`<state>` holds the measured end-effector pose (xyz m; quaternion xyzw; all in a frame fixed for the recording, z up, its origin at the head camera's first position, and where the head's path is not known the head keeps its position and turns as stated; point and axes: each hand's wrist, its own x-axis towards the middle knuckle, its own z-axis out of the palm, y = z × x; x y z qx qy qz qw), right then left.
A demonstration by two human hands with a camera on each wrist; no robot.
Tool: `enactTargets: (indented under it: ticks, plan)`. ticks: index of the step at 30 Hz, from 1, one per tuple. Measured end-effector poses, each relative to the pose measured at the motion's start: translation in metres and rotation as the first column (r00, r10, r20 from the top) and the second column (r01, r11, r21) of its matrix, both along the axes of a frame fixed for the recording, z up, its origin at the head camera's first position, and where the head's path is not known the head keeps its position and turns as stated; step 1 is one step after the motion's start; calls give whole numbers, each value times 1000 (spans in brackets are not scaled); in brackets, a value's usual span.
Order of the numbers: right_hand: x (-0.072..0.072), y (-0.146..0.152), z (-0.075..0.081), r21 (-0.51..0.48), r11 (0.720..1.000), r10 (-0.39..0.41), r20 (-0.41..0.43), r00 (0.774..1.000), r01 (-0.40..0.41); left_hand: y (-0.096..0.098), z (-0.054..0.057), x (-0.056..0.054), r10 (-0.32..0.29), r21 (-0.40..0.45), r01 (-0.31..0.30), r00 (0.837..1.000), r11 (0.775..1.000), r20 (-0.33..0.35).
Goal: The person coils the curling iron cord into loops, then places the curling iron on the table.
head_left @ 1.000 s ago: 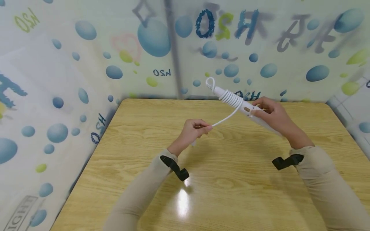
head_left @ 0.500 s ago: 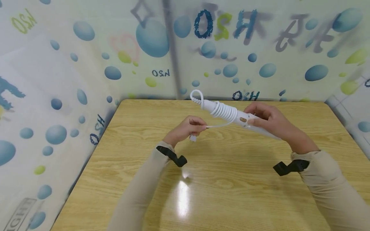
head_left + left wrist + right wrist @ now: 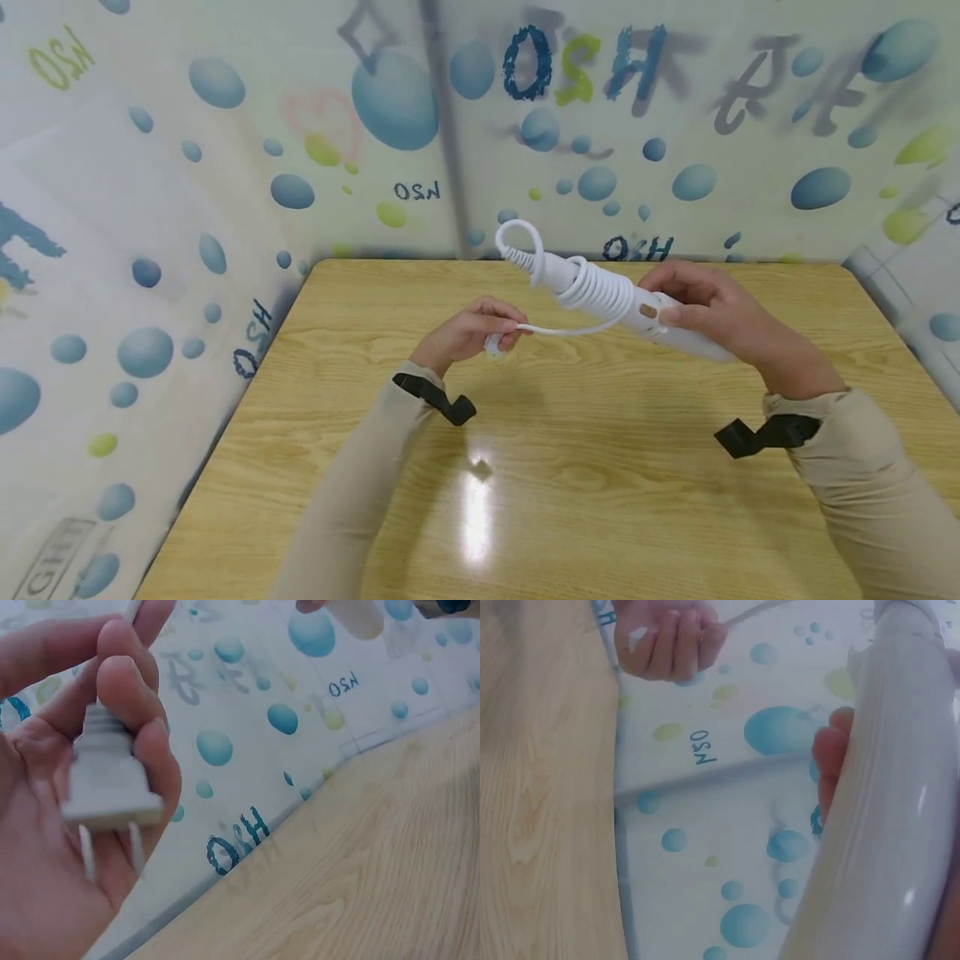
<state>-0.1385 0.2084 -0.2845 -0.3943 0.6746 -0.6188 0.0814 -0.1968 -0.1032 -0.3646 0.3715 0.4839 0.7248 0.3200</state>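
Note:
Above the table, my right hand [image 3: 723,312] grips a long white hair iron [image 3: 557,272] around its body, thumb beside a small brown switch. Its white power cord [image 3: 572,332] is wound in several coils round the handle end, with a loop standing at the tip. From the coils a loose stretch runs left to my left hand [image 3: 468,333], which pinches it between thumb and fingers. In the left wrist view the two-pin plug [image 3: 112,776] hangs against the palm under the curled fingers. The iron's smooth body [image 3: 885,802] fills the right side of the right wrist view, fingertips [image 3: 831,754] behind it.
A wooden table [image 3: 585,492] lies below both hands, with a bright light reflection near its middle. Behind it and at the left stand walls [image 3: 300,125] covered with blue and green bubbles and lettering. Black wrist mounts [image 3: 435,398] sit on both sleeves.
My left hand has moved left with the cord and plug, and the loose stretch of cord looks longer. The hair iron has tilted flatter, its looped end now lower and further left.

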Motion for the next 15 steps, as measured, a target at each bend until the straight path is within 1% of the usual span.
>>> enactTargets:
  ticks: [2,4,6,7,8,10,12,15]
  plan:
    - [1,-1,1,-10,1000,24,-6,1000,-24,2,1,-1,46,-36,-47,999,998,-4]
    - [2,-1,2,-9,999,41,-15,999,-41,3,1,-2,96,-82,-96,995,992,-9]
    - [3,-2,2,3,998,58,-37,998,-58,5,0,-4,141,-135,-147,989,980,-50]
    - [4,-3,3,20,998,61,-44,997,-60,6,0,-5,166,-165,-175,984,971,-63]
    - [5,-3,4,38,997,62,-60,996,-60,7,-1,-7,184,-193,-199,979,961,-90]
    - [6,-4,4,85,994,74,-81,994,-67,9,0,-11,208,-250,-249,961,936,-181]
    - [7,-5,4,147,987,83,-103,991,-68,11,4,-15,220,-318,-298,941,900,-258]
    - [7,-6,3,248,966,105,-125,987,-72,13,14,-20,202,-404,-338,917,850,-343]
